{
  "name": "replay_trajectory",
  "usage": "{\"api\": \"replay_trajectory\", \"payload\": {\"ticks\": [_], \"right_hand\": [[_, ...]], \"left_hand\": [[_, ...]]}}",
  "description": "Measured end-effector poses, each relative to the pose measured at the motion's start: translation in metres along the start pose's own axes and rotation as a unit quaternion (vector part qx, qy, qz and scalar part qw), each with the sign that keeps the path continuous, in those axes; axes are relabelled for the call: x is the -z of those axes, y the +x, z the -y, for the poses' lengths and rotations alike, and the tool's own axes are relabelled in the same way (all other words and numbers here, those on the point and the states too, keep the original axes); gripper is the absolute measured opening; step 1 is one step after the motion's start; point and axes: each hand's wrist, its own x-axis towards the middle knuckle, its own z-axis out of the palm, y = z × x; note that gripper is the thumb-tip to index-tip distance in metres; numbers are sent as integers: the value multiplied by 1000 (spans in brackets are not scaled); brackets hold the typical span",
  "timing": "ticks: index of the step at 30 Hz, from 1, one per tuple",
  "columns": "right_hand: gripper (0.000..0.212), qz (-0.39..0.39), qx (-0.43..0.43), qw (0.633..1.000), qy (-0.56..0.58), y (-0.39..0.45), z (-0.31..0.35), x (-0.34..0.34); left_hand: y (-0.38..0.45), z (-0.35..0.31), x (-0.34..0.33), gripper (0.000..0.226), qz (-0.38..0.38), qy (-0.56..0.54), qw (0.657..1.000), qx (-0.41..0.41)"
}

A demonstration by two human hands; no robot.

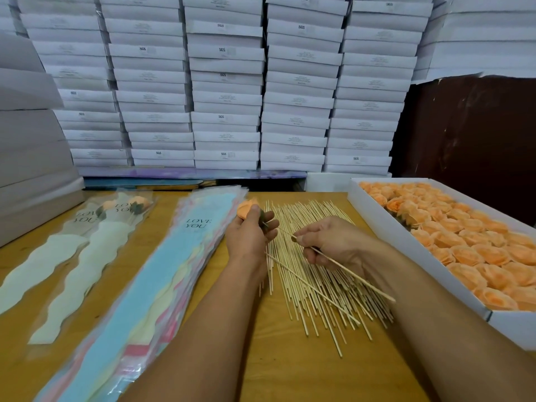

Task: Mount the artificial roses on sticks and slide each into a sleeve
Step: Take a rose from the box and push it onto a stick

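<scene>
Progress looks early: two sleeved peach roses (127, 206) lie far left on the desk; left hand (249, 235) grips a peach fabric rose (246, 209); right hand (333, 242) pinches a thin bamboo stick (348, 273) at its base; a boxful of roses (464, 242) remains.

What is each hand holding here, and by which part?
Left hand grips an orange rose around its green base. Right hand pinches one stick near its front end, tip toward the rose.
</scene>
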Motion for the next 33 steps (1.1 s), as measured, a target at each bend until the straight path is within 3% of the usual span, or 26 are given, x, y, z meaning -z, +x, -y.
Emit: {"api": "replay_trajectory", "payload": {"ticks": [9, 14, 21, 24, 26, 33], "right_hand": [[14, 65, -13, 996, 55, -5, 4, -4], [26, 65, 7, 995, 79, -8, 8, -11], [19, 154, 37, 985, 69, -17, 12, -5], [13, 196, 51, 977, 71, -20, 12, -1], [22, 212, 53, 973, 70, -20, 12, 2], [17, 214, 74, 974, 29, -22, 14, 0]], "left_hand": [[2, -10, 5, 26, 64, -147, 981, 110], [4, -12, 8, 40, 79, -160, 974, 139], [7, -11, 11, 54, 93, -170, 967, 163], [8, -10, 12, 52, 105, -168, 966, 164], [8, -10, 11, 50, 106, -170, 967, 159], [9, -10, 12, 49, 118, -174, 964, 161]]}}
